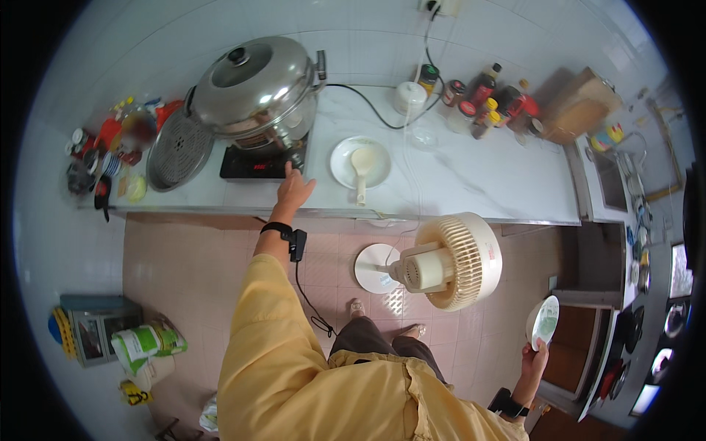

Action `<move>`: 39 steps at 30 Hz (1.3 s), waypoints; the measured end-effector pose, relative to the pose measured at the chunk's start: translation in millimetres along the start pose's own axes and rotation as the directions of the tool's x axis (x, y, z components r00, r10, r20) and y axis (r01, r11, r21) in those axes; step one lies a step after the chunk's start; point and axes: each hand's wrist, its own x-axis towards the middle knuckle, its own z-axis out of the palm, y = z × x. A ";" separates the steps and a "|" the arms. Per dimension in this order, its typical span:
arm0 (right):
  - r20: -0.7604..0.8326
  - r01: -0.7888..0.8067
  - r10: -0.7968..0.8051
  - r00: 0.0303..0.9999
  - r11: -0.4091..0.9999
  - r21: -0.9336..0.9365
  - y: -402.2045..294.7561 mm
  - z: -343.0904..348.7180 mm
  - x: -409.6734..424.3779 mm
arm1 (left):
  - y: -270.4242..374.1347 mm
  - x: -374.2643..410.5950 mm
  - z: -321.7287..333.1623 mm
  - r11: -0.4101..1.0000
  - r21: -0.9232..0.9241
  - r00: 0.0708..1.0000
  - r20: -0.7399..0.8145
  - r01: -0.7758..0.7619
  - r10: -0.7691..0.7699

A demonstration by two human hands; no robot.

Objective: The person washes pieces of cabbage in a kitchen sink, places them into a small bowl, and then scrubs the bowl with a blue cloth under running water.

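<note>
With its index finger out, my left hand (294, 189) touches the control panel of a black induction cooker (251, 163) whose red display is lit. On the cooker stands a large steel steamer pot (259, 105) under a domed lid with a glass window. Out to the right, away from the counter, my right hand (535, 357) holds a white bowl (543, 324) by its rim; the bowl is tilted and shows something green inside. A white plate (338, 160) lies right of the cooker, with a cream rice paddle (362, 165) across it.
A cream standing fan (463, 262) rises in front of the counter (496, 190). Left of the pot leans a perforated steamer tray (182, 149). Sauce bottles (484, 88), jars and a wooden cutting board (582, 107) line the wall. A black cable (309, 308) hangs to the floor.
</note>
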 end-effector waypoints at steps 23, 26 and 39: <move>0.011 0.039 -0.038 0.999 0.995 -0.096 -67.5 -144.6 117.5 | 313.6 -364.7 87.5 0.631 -0.750 0.836 0.206 -0.200 0.509; 0.052 0.019 -0.011 0.999 0.989 -0.146 -85.8 -179.3 142.5 | 411.6 -391.8 152.4 0.623 -0.772 0.515 0.588 0.126 0.624; 0.251 -0.087 0.155 0.955 0.961 -0.263 -178.6 -236.1 298.4 | 724.3 -418.8 344.6 0.619 -0.553 0.021 0.755 0.558 0.655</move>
